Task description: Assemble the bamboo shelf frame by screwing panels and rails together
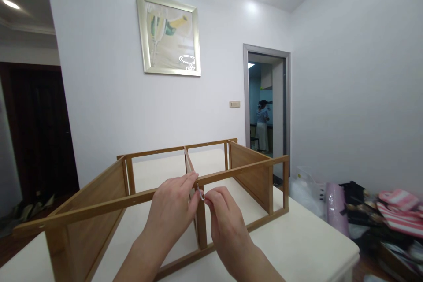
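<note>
A brown wooden shelf frame (246,168) lies on its side on a white table, its panels standing upright between the rails. My left hand (173,198) is closed over the near top rail where the middle panel meets it, with the thumb below the rail. A thin, bent metal hex key (200,192) stands at that joint. The fingertips of my right hand (226,216) pinch its lower end, just right of my left thumb. My hands partly hide the joint, and I cannot make out a screw there.
The white table (297,238) has its corner at the right. Beyond it are a pink roll (336,209), clear plastic bags and piled striped cloth (399,211). A framed picture (172,33) hangs on the wall ahead. A person (262,125) stands beyond the doorway.
</note>
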{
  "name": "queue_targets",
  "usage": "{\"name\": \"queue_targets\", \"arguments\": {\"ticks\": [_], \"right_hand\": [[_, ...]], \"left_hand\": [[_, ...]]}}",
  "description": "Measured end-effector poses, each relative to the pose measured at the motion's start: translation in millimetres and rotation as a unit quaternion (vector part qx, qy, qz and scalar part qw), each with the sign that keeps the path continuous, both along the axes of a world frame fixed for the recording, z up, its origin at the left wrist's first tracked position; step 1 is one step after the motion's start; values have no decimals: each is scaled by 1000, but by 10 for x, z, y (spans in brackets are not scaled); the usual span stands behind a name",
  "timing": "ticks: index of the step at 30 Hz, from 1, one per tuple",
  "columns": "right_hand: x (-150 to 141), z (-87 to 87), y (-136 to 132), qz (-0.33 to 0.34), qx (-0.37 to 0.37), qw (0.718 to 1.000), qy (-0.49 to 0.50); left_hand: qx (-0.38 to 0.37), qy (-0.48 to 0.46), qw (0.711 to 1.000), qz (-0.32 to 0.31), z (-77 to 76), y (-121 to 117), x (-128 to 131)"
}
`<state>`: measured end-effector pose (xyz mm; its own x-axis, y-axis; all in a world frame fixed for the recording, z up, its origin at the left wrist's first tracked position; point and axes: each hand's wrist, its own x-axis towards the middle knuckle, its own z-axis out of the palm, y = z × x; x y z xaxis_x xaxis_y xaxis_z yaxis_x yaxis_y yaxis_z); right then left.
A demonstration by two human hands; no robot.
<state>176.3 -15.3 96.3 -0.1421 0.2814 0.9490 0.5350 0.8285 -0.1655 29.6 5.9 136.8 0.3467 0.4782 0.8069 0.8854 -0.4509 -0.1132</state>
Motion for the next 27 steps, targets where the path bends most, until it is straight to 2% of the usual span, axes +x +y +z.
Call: {"name": "queue_targets", "arguments": {"ticks": [5,9,19,27], "right_hand": [[50,113,-37,27,-18,999,0],[44,137,-36,48,-27,998,18],[21,10,-11,34,-22,997,67],[-4,-89,-26,14,16,1000,9]], "left_hand": [[23,2,1000,14,-39,11,4],[30,-3,1000,9,-36,29,14],[39,-20,999,-9,-97,73,18],[44,-31,998,-17,-99,80,16]]}}
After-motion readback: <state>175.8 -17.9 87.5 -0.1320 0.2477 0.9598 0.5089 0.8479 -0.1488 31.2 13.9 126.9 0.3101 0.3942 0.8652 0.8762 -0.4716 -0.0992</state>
